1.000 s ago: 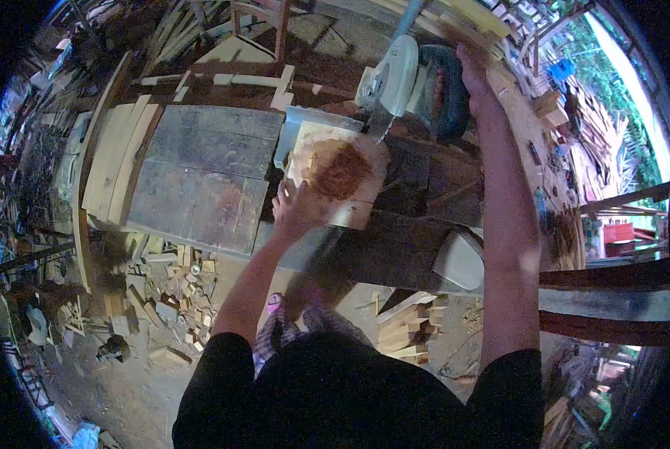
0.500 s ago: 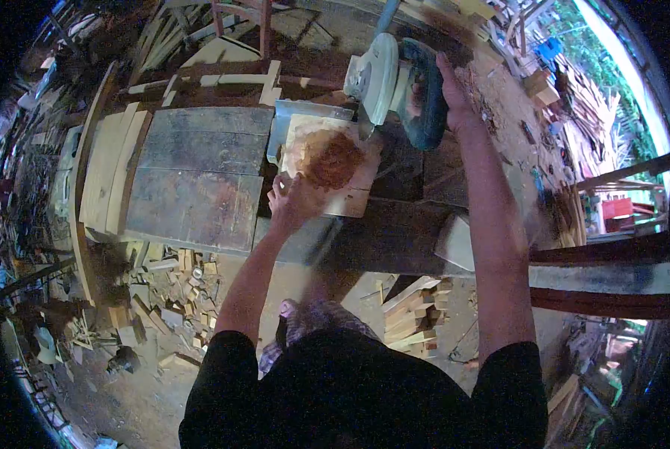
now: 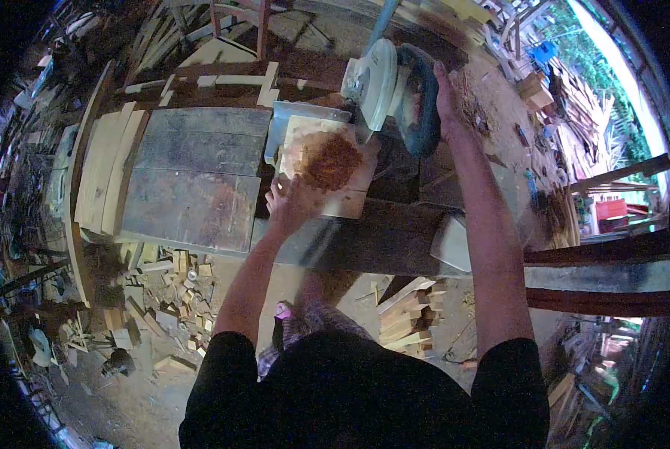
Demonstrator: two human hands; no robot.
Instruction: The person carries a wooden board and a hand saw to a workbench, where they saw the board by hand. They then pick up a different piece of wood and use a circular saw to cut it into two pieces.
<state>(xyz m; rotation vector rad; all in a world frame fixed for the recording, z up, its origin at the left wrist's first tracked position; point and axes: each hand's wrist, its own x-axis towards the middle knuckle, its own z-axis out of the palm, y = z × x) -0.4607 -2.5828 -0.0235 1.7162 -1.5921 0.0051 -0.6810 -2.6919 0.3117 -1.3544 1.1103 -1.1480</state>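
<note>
My left hand is at the lower left edge of a pale square board, its fingers curled round that edge. A reddish-brown patch covers the middle of the board. Behind the board runs a grey metal fence. Up and to the right, a power saw with a round whitish guard stands raised beside the board. My right hand is closed round the saw's dark green loop handle, thumb along its outer side. The lower part of the saw is in shadow.
A dark plank bench top extends left, with light boards at its end. Wood offcuts litter the floor at front left; stacked sticks lie in front. A wooden chair frame stands behind. Dark beams project at right.
The saw and my right hand sit very slightly lower in the view. My left hand keeps its place on the board. The whole view has shifted a little.
</note>
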